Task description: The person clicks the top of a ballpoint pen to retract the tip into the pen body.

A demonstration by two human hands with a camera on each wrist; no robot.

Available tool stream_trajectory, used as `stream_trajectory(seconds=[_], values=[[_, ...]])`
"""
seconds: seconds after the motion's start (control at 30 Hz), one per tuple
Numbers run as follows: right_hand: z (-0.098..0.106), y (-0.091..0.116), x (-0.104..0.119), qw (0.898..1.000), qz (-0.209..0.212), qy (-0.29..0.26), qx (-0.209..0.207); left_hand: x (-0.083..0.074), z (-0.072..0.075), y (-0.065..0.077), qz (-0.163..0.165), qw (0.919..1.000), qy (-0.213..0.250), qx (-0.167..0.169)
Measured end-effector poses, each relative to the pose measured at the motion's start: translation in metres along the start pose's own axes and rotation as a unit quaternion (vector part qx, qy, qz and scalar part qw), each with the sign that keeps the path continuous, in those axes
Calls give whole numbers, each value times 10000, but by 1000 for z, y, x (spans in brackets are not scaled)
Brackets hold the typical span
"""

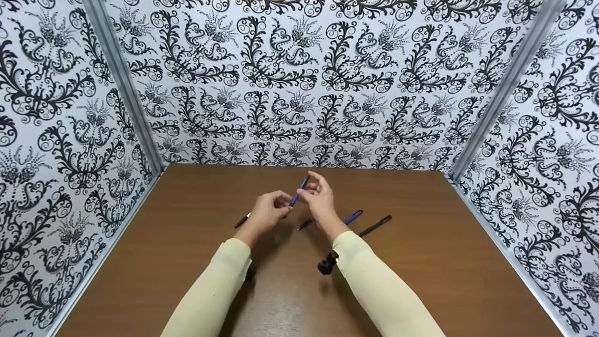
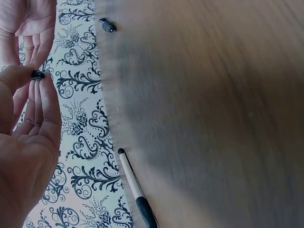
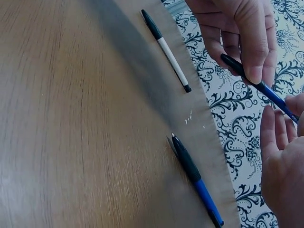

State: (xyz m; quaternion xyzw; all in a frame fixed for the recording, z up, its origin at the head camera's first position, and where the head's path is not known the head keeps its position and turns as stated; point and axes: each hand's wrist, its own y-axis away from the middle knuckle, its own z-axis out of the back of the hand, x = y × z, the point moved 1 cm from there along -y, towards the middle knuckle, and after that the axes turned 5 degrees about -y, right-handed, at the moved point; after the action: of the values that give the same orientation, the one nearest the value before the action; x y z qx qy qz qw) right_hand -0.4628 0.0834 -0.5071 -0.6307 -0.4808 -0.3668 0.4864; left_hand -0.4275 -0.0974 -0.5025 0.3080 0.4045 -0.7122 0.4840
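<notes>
Blue pen (image 1: pixel 295 200) above brown table (image 1: pixel 154 243), 3 patterned walls (image 1: pixel 290 103) around.

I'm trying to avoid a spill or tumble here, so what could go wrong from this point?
The held blue-and-black pen, pinched by the left hand and right hand, could slip and drop onto the table. Also, in the head view the right sleeve partly hides the black pen, so lowering that arm might knock it and set it rolling.
</notes>
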Motion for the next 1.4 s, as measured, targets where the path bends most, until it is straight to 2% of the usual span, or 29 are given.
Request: stream_trajectory(seconds=[0.2, 0.47, 0.77, 0.97, 1.17, 1.4], values=[[3, -1, -2, 9999, -81, -121, 30, 2, 2, 0, 52, 10000, -26, 34], [11, 0, 0, 9997, -19, 216, 92, 5, 7, 0, 95, 9999, -61, 5], [24, 2, 3, 9970, 59, 714, 287, 12, 13, 3, 160, 9991, -396, -61], [30, 4, 6, 9965, -49, 720, 429, 19, 16, 4, 254, 9980, -577, -52], [35, 5, 9, 9966, -88, 629, 517, 26, 20, 5, 295, 9948, -973, -29], [40, 8, 9, 9955, -5, 759, 562, 28, 23, 10, 369, 9908, -1296, 153]])
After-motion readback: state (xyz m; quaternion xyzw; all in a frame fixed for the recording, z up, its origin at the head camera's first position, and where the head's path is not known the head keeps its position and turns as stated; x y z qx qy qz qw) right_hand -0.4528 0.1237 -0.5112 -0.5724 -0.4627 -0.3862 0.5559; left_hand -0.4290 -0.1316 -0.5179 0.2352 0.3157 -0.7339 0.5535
